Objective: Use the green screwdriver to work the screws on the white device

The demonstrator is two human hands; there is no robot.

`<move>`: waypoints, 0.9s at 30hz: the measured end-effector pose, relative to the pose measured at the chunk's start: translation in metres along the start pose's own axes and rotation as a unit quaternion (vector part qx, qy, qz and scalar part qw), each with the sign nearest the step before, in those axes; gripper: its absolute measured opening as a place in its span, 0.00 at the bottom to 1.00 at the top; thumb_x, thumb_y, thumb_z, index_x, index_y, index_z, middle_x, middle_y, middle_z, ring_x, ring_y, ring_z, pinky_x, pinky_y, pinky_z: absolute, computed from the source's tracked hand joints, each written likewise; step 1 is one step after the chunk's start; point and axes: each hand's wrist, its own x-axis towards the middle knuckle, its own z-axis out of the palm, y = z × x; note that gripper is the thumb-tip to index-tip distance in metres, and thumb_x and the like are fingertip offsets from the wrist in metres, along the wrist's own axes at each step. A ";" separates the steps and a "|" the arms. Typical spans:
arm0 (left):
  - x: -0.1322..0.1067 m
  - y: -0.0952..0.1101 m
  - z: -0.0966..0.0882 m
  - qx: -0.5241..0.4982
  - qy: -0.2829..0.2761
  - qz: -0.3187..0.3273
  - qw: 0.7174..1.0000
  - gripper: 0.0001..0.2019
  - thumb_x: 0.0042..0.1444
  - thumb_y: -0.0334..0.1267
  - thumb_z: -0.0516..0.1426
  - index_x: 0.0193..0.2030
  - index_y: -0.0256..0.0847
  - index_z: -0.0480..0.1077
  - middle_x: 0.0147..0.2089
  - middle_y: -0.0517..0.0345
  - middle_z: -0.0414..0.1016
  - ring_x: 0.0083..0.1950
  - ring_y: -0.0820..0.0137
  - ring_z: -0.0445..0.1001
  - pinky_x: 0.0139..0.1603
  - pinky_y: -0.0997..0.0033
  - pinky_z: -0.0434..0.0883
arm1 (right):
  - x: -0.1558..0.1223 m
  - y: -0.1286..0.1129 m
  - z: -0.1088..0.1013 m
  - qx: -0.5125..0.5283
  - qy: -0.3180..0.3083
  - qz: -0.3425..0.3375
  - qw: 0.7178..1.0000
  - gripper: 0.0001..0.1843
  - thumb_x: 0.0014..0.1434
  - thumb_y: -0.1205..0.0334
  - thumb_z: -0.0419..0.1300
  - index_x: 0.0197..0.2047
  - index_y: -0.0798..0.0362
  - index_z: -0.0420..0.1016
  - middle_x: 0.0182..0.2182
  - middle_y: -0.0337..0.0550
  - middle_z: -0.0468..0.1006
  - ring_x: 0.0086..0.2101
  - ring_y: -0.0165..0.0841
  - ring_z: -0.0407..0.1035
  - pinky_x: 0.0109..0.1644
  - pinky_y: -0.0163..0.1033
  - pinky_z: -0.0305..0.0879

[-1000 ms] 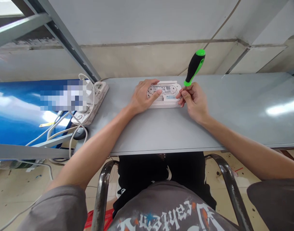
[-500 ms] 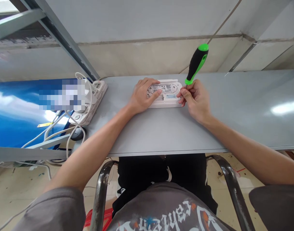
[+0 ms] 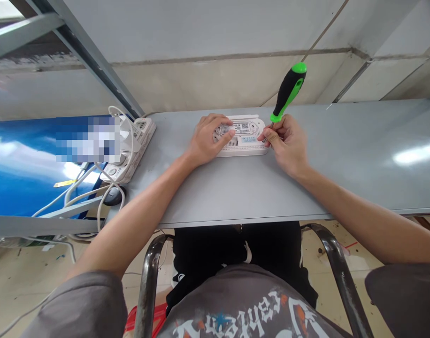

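A white router [image 3: 252, 149] lies on the grey table with its vented, labelled underside up. My left hand [image 3: 210, 136] grips its left end, the thumb reaching over the underside and the fingers along the far side. At the right end, my right hand [image 3: 288, 143] pinches the metal shaft of a screwdriver [image 3: 288, 91] between thumb and fingers. The black and green handle points up and leans right, above the hand. Fingers hide the screwdriver's tip, so I cannot tell whether it touches a screw.
A white power strip [image 3: 135, 155] with plugs and cables stands at the table's [image 3: 208, 197] left end. Beyond it lies a glossy blue surface [image 3: 21, 173] behind a metal frame [image 3: 95, 61]. A wall runs along the back edge. Chair armrests [image 3: 149, 281] flank my legs.
The screwdriver handle has tilted very slightly to the right, and the right hand's lower fingers have drawn in beside the router. My left hand keeps its hold; the whole view shifts a little.
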 end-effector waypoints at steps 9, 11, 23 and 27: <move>-0.001 0.004 -0.001 0.001 -0.004 -0.009 1.000 0.22 0.83 0.61 0.56 0.61 0.47 0.81 0.68 0.47 0.83 0.72 0.51 0.77 0.80 0.46 0.69 | 0.001 0.000 -0.002 -0.001 -0.016 0.000 1.000 0.18 0.78 0.40 0.69 0.48 0.42 0.71 0.38 0.39 0.83 0.32 0.37 0.75 0.36 0.47 0.76; -0.001 0.003 -0.001 0.001 -0.006 -0.005 1.000 0.21 0.83 0.60 0.56 0.61 0.47 0.81 0.68 0.47 0.83 0.72 0.51 0.78 0.80 0.45 0.69 | 0.001 -0.004 -0.002 -0.003 -0.036 -0.011 0.999 0.18 0.80 0.39 0.66 0.50 0.42 0.72 0.38 0.39 0.82 0.28 0.33 0.69 0.34 0.45 0.72; -0.006 0.003 0.000 0.026 -0.037 -0.017 0.999 0.19 0.80 0.54 0.61 0.68 0.48 0.77 0.75 0.46 0.79 0.79 0.49 0.73 0.83 0.44 0.67 | 0.000 -0.005 -0.004 0.002 -0.037 -0.006 0.999 0.19 0.80 0.40 0.67 0.45 0.44 0.73 0.47 0.43 0.84 0.32 0.32 0.76 0.31 0.42 0.73; -0.006 0.007 -0.002 0.037 -0.048 -0.032 0.998 0.21 0.79 0.53 0.62 0.70 0.46 0.77 0.77 0.46 0.79 0.81 0.48 0.71 0.84 0.42 0.65 | 0.000 -0.004 -0.002 0.010 -0.022 0.003 1.000 0.19 0.78 0.42 0.70 0.44 0.45 0.72 0.45 0.45 0.83 0.36 0.34 0.79 0.31 0.41 0.74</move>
